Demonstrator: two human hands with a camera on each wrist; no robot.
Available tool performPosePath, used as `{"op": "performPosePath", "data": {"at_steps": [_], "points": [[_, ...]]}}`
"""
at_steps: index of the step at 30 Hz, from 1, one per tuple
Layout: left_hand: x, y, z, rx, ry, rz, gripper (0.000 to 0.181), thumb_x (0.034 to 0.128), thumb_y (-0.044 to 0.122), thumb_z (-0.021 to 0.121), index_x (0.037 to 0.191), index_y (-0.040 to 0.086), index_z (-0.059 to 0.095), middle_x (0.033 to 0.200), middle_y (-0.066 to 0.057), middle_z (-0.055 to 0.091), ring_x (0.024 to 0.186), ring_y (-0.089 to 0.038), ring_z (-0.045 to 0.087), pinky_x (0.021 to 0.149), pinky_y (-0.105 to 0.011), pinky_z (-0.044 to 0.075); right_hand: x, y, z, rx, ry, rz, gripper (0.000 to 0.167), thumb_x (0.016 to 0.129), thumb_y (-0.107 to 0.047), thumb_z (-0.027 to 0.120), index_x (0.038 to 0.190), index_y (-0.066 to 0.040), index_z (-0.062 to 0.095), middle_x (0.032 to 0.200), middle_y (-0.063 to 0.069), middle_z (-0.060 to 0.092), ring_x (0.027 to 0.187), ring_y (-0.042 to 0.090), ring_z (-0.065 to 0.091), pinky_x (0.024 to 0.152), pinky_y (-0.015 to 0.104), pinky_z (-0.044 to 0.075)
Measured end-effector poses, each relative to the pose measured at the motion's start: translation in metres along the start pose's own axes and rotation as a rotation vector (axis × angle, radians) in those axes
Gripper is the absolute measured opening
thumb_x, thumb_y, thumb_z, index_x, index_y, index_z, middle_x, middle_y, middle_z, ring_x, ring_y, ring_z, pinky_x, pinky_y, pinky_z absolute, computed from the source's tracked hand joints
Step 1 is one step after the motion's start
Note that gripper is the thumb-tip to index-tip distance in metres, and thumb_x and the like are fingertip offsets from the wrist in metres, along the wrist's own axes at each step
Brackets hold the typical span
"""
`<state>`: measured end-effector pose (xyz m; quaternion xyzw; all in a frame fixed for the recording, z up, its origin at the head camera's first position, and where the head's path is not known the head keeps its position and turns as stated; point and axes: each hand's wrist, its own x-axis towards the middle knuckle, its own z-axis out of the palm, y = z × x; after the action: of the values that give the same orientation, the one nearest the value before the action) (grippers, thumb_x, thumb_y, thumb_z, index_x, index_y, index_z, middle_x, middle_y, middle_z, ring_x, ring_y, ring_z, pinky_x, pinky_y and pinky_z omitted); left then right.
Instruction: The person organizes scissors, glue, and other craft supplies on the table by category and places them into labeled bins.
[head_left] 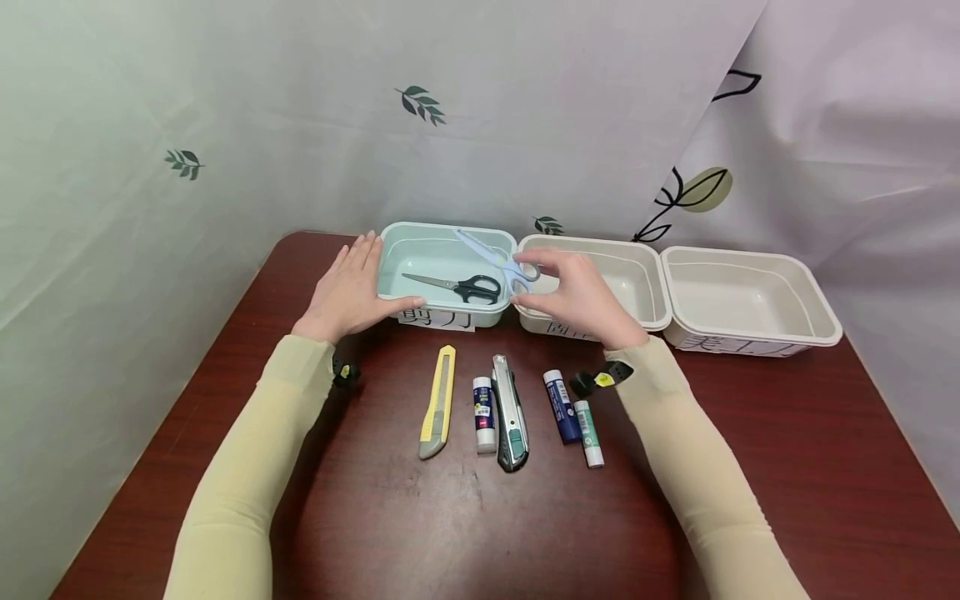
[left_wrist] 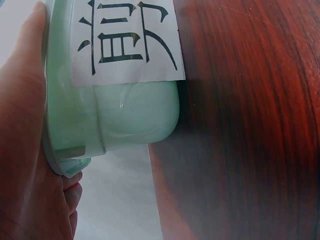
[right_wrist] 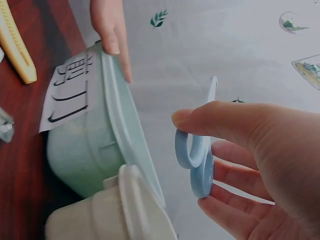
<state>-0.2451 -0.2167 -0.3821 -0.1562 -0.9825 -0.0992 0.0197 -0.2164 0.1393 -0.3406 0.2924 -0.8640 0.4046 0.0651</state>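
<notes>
Light blue scissors (head_left: 495,258) are pinched by the handles in my right hand (head_left: 570,287), tilted over the right part of a pale green bin (head_left: 450,229). In the right wrist view the thumb and fingers hold the looped handles (right_wrist: 202,175). Black-handled scissors (head_left: 476,288) lie inside the green bin. My left hand (head_left: 348,283) rests against the bin's left end, its fingers straight and its thumb along the front rim. In the left wrist view a white paper label (left_wrist: 127,40) with black characters shows on the bin's front wall.
Two cream bins (head_left: 637,283) (head_left: 750,300) stand in a row to the right. Nearer on the dark red table (head_left: 360,517) lie a yellow utility knife (head_left: 438,400), a silver-and-black utility knife (head_left: 510,412) and three glue sticks (head_left: 484,417) (head_left: 562,407) (head_left: 589,433). A patterned curtain (head_left: 300,108) hangs behind.
</notes>
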Motion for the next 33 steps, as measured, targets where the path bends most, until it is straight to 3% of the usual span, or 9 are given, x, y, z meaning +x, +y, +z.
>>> {"op": "performPosePath", "data": {"at_steps": [6,14,23,29,33], "points": [[0.001,0.000,0.001,-0.006,0.005,0.002,0.124,0.0834,0.083,0.054,0.161,-0.004,0.011,0.167,-0.022,0.011,0.154,-0.033,0.007,0.124,-0.042,0.002,0.024,-0.004,0.000,-0.017,-0.022,0.038,0.051,0.083,-0.014,0.086,0.129,0.000,0.068,0.129,0.011,0.065,0.118,0.027,0.062,0.101,0.032,0.050],[0.000,0.000,0.001,-0.004,0.006,0.000,0.124,0.0834,0.083,0.055,0.161,-0.004,0.011,0.167,-0.022,0.011,0.154,-0.033,0.008,0.124,-0.043,0.002,0.059,-0.009,0.002,-0.112,-0.104,0.045,0.050,0.083,-0.021,0.084,0.127,-0.003,0.071,0.125,0.010,0.069,0.111,0.026,0.065,0.097,0.037,0.052],[0.001,0.000,0.000,0.003,0.002,-0.005,0.125,0.0827,0.085,0.052,0.161,-0.003,0.011,0.167,-0.022,0.011,0.154,-0.033,0.007,0.124,-0.044,0.002,0.080,-0.007,0.017,-0.209,-0.202,0.104,0.051,0.083,-0.024,0.081,0.129,-0.004,0.071,0.125,0.010,0.069,0.108,0.022,0.062,0.093,0.036,0.049],[0.000,0.000,0.000,0.004,-0.003,-0.007,0.126,0.0825,0.085,0.052,0.161,-0.004,0.011,0.167,-0.021,0.010,0.154,-0.033,0.007,0.124,-0.043,0.001,0.087,-0.009,0.032,-0.237,-0.279,0.122,0.050,0.084,-0.021,0.079,0.130,-0.003,0.069,0.127,0.011,0.067,0.093,0.021,0.057,0.082,0.033,0.046],[0.000,0.001,-0.001,0.003,-0.005,-0.008,0.125,0.0828,0.085,0.052,0.161,-0.004,0.011,0.167,-0.021,0.010,0.154,-0.033,0.007,0.124,-0.043,0.001,0.089,-0.011,0.041,-0.255,-0.327,0.141,0.048,0.087,-0.020,0.076,0.131,-0.002,0.068,0.132,0.012,0.065,0.075,0.019,0.051,0.074,0.031,0.045]]}}
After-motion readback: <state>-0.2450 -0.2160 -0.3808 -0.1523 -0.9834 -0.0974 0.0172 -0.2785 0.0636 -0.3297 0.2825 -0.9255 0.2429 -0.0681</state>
